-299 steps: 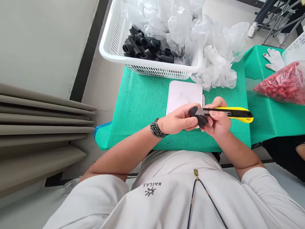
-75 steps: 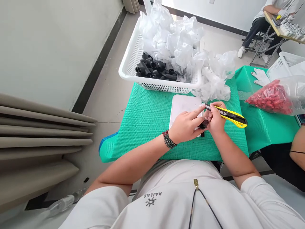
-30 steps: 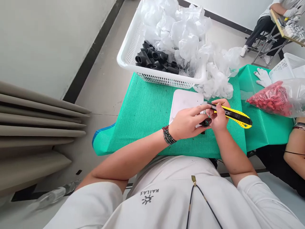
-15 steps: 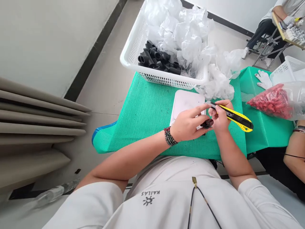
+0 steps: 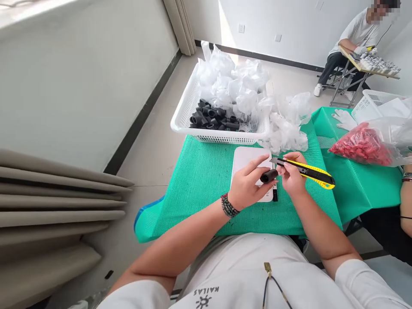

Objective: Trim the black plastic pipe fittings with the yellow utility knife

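One yellow cutter (image 5: 310, 172) occupies the right hand (image 5: 294, 182); the shirt (image 5: 240, 270) reads "KAILAS".

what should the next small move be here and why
Probably draw the index finger of the left hand back: its tip sits close to the exposed blade of the yellow knife in the right hand, while the rest of the left hand appears to hold the black fitting.

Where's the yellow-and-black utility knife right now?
Head view, right of centre: the yellow-and-black utility knife is in the right hand, blade pointing left, just beyond the black tubular fitting held in the left hand.
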### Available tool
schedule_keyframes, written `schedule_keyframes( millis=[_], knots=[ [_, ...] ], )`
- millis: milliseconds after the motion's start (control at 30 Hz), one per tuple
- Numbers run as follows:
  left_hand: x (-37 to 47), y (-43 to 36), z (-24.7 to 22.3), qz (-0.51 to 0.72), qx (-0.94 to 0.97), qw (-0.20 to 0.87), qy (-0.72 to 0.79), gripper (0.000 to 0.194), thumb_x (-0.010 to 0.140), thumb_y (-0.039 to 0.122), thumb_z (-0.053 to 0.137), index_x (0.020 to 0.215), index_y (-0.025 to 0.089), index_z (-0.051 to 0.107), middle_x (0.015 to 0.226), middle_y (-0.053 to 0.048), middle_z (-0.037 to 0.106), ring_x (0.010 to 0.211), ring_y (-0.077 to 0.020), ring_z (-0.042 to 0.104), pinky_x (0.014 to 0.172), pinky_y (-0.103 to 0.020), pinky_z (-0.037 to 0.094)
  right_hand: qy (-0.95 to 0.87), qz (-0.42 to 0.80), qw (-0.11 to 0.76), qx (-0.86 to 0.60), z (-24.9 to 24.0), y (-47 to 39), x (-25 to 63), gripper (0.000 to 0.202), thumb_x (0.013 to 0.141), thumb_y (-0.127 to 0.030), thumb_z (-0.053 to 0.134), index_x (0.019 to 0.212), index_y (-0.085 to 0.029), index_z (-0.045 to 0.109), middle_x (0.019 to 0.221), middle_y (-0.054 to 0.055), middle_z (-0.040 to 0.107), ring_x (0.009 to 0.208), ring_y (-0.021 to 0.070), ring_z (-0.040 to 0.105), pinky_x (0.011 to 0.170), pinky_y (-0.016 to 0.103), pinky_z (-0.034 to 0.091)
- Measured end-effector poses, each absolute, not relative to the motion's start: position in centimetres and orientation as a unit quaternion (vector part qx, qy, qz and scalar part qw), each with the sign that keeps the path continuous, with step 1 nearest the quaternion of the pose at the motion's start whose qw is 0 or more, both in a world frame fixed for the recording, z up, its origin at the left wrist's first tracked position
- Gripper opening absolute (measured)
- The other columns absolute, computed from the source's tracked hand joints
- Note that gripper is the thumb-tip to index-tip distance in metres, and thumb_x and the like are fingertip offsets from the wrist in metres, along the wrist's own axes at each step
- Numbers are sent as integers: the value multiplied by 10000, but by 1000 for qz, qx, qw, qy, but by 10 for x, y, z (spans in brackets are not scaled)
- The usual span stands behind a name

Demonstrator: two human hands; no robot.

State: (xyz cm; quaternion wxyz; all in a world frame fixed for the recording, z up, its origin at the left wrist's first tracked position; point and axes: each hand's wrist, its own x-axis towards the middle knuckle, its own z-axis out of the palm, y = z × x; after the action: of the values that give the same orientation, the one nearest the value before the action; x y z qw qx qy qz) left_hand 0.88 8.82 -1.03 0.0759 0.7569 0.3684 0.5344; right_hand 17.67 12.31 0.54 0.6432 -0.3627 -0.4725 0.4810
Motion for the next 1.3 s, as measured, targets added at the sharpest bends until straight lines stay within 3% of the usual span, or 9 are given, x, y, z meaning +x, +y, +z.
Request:
schedule_keyframes(
  millis=[133, 267, 400, 500, 633, 833, 1300],
  knots=[
    [7, 87, -9, 557, 756, 100, 329, 260, 974, 418, 733, 1108, 197, 706, 1347, -192, 753, 1152, -279, 790, 932, -396, 681, -446, 485, 657, -367, 4, 126, 179, 185, 751, -331, 732, 883, -253, 630, 494, -112, 480, 405, 95, 422, 457, 237, 382],
    [8, 87, -9, 532, 772, 119, 326, 244, 975, 387, 729, 1111, 186, 709, 1410, -220, 717, 1165, -292, 789, 923, -400, 686, -408, 511, 664, -362, 5, 129, 181, 163, 765, -323, 718, 867, -247, 616, 475, -117, 460, 397, 93, 416, 460, 236, 386],
    [9, 89, -10, 498, 800, 127, 310, 228, 984, 374, 721, 1095, 176, 705, 1471, -248, 673, 995, -255, 825, 797, -355, 689, -407, 517, 665, -354, 5, 129, 181, 162, 761, -319, 734, 842, -245, 614, 476, -117, 457, 403, 93, 425, 465, 235, 389],
    [9, 91, -11, 475, 814, 131, 309, 215, 992, 383, 706, 1087, 190, 710, 1483, -236, 669, 960, -247, 826, 819, -371, 688, -420, 516, 655, -358, 3, 127, 181, 179, 746, -322, 754, 816, -245, 607, 488, -116, 467, 412, 92, 429, 477, 241, 423],
    [7, 92, -14, 483, 803, 144, 319, 227, 979, 387, 727, 1088, 189, 711, 1488, -239, 662, 1014, -261, 821, 867, -390, 691, -421, 524, 641, -371, -3, 126, 181, 190, 736, -313, 760, 816, -242, 603, 537, -104, 527, 436, 91, 470, 474, 228, 426],
    [3, 95, -12, 499, 777, 135, 358, 257, 960, 411, 754, 1093, 194, 717, 1466, -227, 676, 1284, -326, 733, 1015, -471, 665, -409, 529, 650, -360, -4, 128, 182, 165, 743, -306, 743, 822, -237, 615, 471, -119, 467, 417, 96, 460, 473, 222, 418],
    [4, 94, -11, 472, 789, 171, 353, 262, 967, 422, 755, 1064, 182, 715, 1485, -228, 664, 1288, -307, 737, 988, -407, 677, -393, 547, 653, -346, 0, 126, 180, 132, 733, -281, 731, 802, -229, 630, 442, -114, 472, 391, 87, 427, 468, 230, 407]
  ],
)
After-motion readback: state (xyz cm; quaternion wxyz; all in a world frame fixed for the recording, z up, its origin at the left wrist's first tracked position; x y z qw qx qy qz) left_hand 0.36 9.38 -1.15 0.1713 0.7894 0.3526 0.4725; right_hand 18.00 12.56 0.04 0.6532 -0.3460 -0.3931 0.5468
